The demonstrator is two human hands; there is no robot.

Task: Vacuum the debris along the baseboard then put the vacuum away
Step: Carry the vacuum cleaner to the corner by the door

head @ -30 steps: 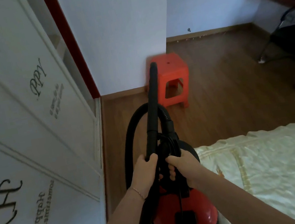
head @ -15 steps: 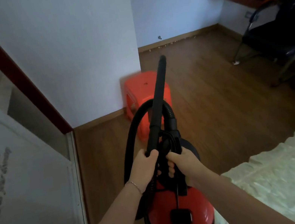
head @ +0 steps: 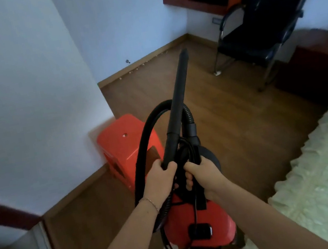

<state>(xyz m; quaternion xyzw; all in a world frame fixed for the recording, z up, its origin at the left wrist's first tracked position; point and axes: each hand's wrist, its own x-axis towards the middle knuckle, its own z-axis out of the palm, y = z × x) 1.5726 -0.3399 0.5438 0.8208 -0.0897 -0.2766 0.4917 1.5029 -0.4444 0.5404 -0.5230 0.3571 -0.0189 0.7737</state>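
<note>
While left hand (head: 160,179) and right hand (head: 206,175) grip one vacuum (head: 197,217), one stool (head: 122,141)

The wand (head: 178,97) in my left hand (head: 159,180) is matt black plastic, smooth and dull, and the hose (head: 142,154) looping beside it is black too, ribbed along its length. The vacuum (head: 199,217) under my right hand (head: 205,174) is glossy red plastic, and the stool (head: 122,140) is a similar shiny orange-red plastic. The floor (head: 237,133) and baseboard (head: 147,58) look like smooth brown wood with a faint sheen. The wall (head: 20,84) is matt white, the bedspread (head: 320,173) is cream cloth, puckered and slightly lustrous, and my bracelet (head: 151,203) is a thin metal chain.
</note>
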